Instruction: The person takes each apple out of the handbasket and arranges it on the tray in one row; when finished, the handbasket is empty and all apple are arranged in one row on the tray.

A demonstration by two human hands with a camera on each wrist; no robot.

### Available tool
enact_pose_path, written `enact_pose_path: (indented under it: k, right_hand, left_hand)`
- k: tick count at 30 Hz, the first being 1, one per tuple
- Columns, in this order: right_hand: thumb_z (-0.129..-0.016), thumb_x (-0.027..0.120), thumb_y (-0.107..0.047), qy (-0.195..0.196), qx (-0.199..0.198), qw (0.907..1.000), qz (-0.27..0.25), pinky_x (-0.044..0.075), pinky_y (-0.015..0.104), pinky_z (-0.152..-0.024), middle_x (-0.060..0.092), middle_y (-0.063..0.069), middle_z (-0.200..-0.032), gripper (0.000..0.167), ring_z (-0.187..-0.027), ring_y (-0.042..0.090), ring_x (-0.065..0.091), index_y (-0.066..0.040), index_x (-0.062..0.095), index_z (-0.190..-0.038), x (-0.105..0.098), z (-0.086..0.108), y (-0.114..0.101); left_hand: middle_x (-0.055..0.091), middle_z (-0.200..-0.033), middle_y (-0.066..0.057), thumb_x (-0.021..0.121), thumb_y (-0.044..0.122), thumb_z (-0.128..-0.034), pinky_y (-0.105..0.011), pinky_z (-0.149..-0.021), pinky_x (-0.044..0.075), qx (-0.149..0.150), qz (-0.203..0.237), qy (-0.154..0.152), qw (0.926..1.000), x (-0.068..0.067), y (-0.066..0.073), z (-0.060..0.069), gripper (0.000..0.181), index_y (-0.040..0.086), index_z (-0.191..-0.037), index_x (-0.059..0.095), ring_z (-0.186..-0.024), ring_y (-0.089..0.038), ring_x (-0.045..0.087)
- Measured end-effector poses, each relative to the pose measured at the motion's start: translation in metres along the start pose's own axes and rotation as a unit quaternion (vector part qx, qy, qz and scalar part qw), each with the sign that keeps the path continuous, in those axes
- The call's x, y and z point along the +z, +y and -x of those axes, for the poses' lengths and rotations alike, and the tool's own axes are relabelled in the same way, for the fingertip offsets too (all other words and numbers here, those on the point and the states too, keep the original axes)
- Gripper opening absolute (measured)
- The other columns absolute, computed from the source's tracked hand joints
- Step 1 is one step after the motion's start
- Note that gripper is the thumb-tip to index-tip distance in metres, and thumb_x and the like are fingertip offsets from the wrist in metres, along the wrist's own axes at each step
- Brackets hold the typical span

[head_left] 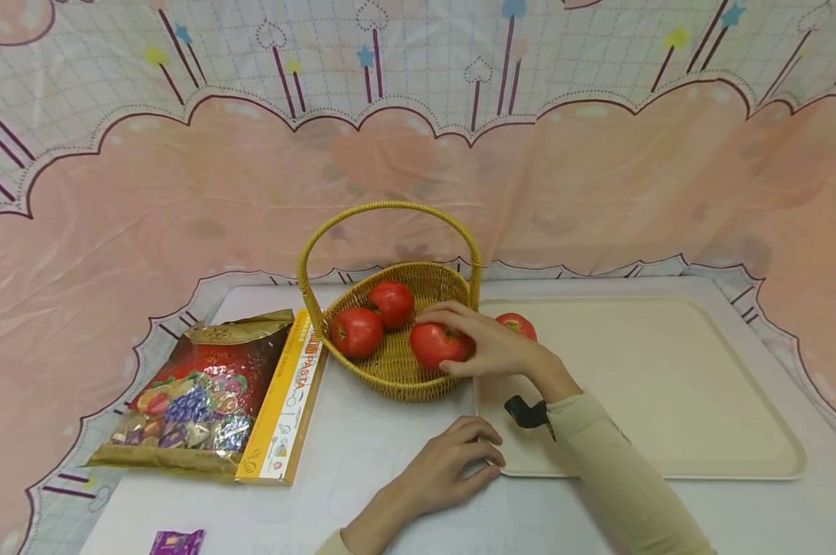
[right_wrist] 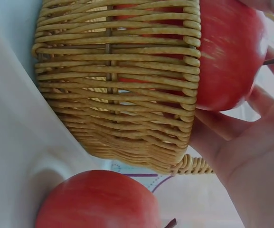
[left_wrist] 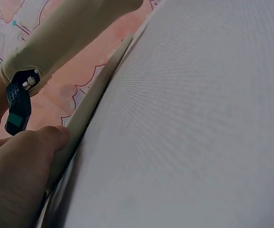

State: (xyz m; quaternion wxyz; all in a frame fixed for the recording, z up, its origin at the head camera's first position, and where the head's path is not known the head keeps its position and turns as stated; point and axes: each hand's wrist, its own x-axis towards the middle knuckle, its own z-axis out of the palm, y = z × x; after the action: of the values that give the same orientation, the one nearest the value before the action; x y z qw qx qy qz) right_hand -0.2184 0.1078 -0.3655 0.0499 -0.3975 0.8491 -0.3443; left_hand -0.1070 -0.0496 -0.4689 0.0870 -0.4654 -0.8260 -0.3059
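My right hand holds a red apple inside the yellow wicker basket, fingers over its far side and thumb on the near side. In the right wrist view the held apple rises above the woven rim, its stem toward the palm. Two more apples, one at the left and one at the back, lie in the basket. Another apple sits on the beige tray, partly behind my right hand. My left hand rests at the tray's near left corner, fingers loosely bent, touching its rim.
Left of the basket lie a yellow and white pasta box and a shiny fruit candy bag. A purple wrapped candy is at the near left edge. The basket's tall handle arches over it. A patterned curtain hangs behind.
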Motion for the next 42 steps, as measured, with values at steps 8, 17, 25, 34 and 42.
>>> enact_pose_path:
  k: [8, 17, 25, 34, 42]
  right_hand:
    - [-0.083, 0.069, -0.033, 0.027, -0.018, 0.9995, -0.003, 0.047, 0.044, -0.097, 0.034, -0.011, -0.145, 0.062, -0.129, 0.017, 0.043, -0.037, 0.04, -0.138, 0.001, 0.006, 0.002]
    - [-0.083, 0.07, -0.031, 0.058, -0.012, 0.9977, -0.032, 0.049, 0.041, -0.092, 0.033, -0.011, -0.146, 0.064, -0.132, 0.017, 0.039, -0.037, 0.039, -0.139, 0.001, 0.017, 0.004]
    - [-0.08, 0.073, -0.02, 0.089, -0.023, 0.9946, -0.049, 0.047, 0.046, -0.096, 0.036, -0.001, -0.146, 0.065, -0.131, 0.019, 0.041, -0.024, 0.043, -0.139, 0.004, 0.022, 0.001]
    - [-0.08, 0.072, -0.01, 0.093, -0.014, 0.994, -0.057, 0.045, 0.05, -0.097, 0.038, 0.006, -0.143, 0.061, -0.129, 0.025, 0.041, -0.012, 0.047, -0.135, -0.015, 0.034, -0.029]
    - [-0.08, 0.072, -0.01, 0.106, -0.012, 0.9929, -0.052, 0.047, 0.046, -0.095, 0.039, 0.004, -0.142, 0.061, -0.125, 0.024, 0.046, -0.013, 0.047, -0.135, -0.021, 0.04, -0.024]
  left_hand:
    - [0.058, -0.115, 0.009, 0.063, 0.028, -0.0907, -0.018, -0.098, 0.042, 0.006, -0.007, 0.003, 1.0, -0.001, 0.0, 0.0, 0.007, 0.026, -0.094, 0.068, -0.117, -0.005, 0.048]
    - [0.057, -0.115, 0.01, 0.061, 0.028, -0.0915, -0.018, -0.098, 0.042, 0.004, 0.004, -0.002, 1.0, 0.0, -0.001, 0.001, 0.008, 0.026, -0.095, 0.068, -0.117, -0.005, 0.047]
    - [0.057, -0.116, 0.009, 0.062, 0.028, -0.0913, -0.019, -0.099, 0.042, 0.006, 0.005, 0.003, 1.0, 0.0, -0.001, 0.0, 0.007, 0.026, -0.095, 0.068, -0.118, -0.005, 0.047]
    - [0.057, -0.116, 0.011, 0.062, 0.029, -0.0912, -0.018, -0.097, 0.043, -0.007, 0.014, -0.003, 0.9999, 0.0, -0.001, 0.0, 0.007, 0.027, -0.095, 0.067, -0.117, -0.003, 0.046]
    - [0.056, -0.116, 0.012, 0.061, 0.03, -0.0917, -0.019, -0.096, 0.044, -0.01, 0.02, -0.006, 0.9997, 0.001, -0.002, 0.001, 0.008, 0.027, -0.095, 0.067, -0.118, -0.001, 0.044]
